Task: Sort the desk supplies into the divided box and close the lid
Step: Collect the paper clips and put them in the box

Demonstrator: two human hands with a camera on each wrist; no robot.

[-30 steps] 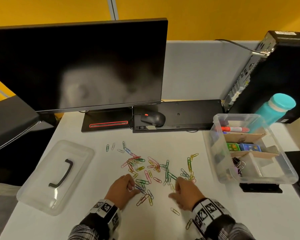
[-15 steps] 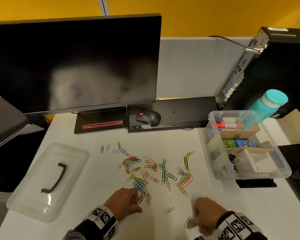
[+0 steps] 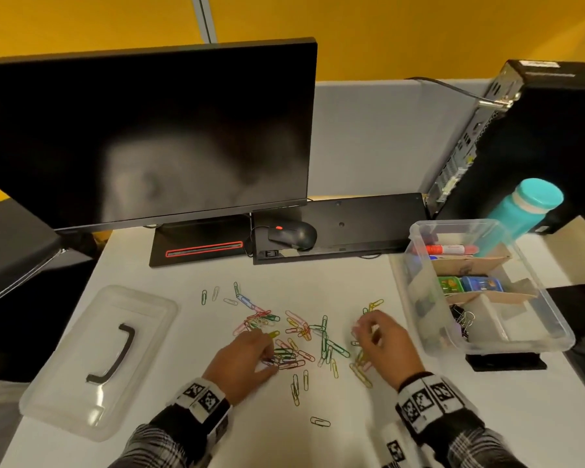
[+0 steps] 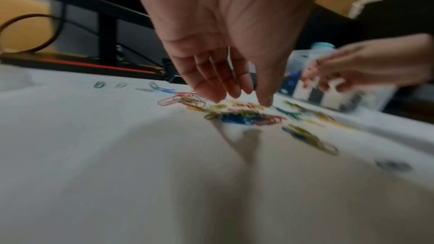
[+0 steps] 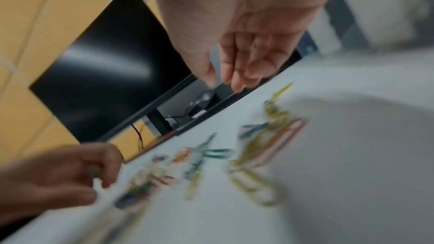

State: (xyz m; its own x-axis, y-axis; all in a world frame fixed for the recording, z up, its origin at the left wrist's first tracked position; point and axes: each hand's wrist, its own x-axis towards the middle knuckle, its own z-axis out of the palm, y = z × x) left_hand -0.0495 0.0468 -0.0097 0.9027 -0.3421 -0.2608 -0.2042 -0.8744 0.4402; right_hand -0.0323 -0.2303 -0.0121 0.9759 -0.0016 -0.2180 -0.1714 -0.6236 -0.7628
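Several coloured paper clips (image 3: 304, 336) lie scattered on the white desk in front of me. My left hand (image 3: 269, 352) hovers with straight, relaxed fingers over the left part of the pile (image 4: 244, 116); the left wrist view shows nothing between the fingers of this hand (image 4: 241, 99). My right hand (image 3: 362, 329) is blurred, fingers loosely spread above the right clips (image 5: 270, 146), and this hand (image 5: 225, 83) holds nothing I can see. The clear divided box (image 3: 416, 292) stands at the right, lid off. It holds a red marker (image 3: 451, 248), small green and blue boxes (image 3: 466, 284) and binder clips (image 3: 463, 320). Its clear lid (image 3: 65, 383) lies at the left.
A black monitor (image 3: 149, 136) stands at the back, with a mouse (image 3: 293, 234) and a keyboard (image 3: 352, 224) behind the clips. A computer tower (image 3: 537, 136) and a teal bottle (image 3: 527, 207) stand behind the box. A single clip (image 3: 320, 422) lies near the front edge.
My right hand has moved from the desk's front, near a lone clip, up and away from me to the right side of the pile. My left hand has shifted slightly forward over the clips.
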